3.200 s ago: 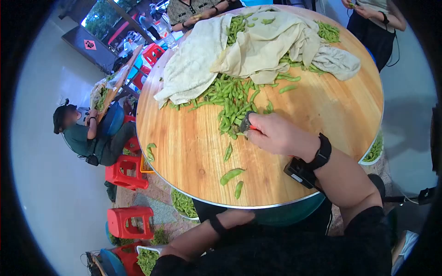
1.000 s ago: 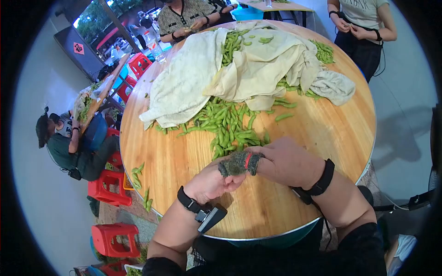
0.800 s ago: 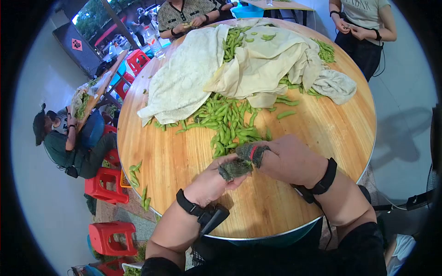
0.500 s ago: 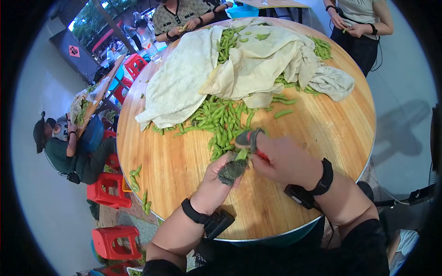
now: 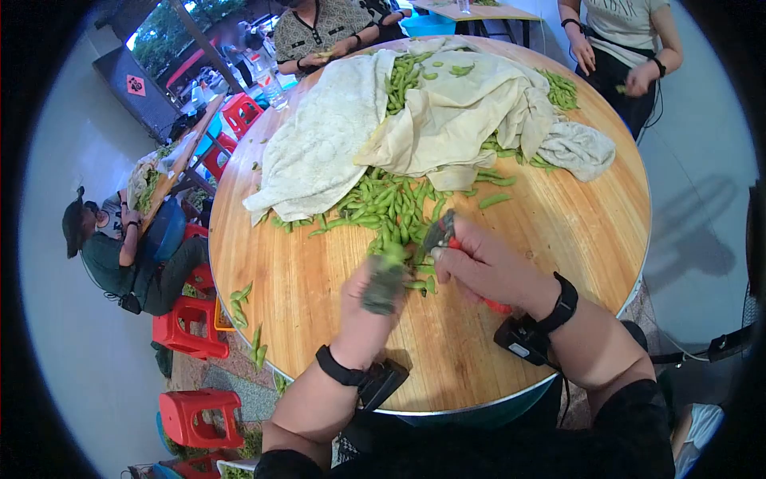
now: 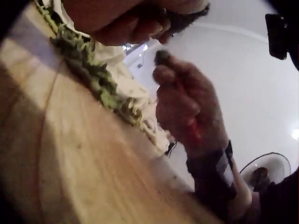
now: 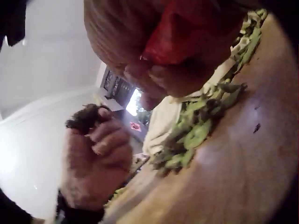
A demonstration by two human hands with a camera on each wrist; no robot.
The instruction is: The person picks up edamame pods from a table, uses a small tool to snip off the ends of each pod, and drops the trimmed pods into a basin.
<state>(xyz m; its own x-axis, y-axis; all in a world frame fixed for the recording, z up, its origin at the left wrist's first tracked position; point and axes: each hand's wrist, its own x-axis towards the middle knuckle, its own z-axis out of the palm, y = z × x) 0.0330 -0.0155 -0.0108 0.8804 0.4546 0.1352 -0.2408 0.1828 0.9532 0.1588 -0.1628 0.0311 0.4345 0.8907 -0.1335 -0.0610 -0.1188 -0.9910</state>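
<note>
My left hand, its thumb in a dark knitted cover, pinches a green edamame pod that is blurred by motion. In the right wrist view a pale tip shows above that hand's curled fingers. To the right, my right hand grips a red-handled tool; its working end is hidden, so I cannot tell its kind. A dark cover is on a finger of this hand too. The hands are a little apart, close over the near end of the edamame pile.
Pale cloths cover much of the pile on the round wooden table. Loose pods lie near the left edge. Red stools stand at left. People work across the table and at another table.
My left hand has come up from below the table edge, and my right hand has left the pile to meet it. Together moments ago, the hands have now drawn apart, the left with the pod.
</note>
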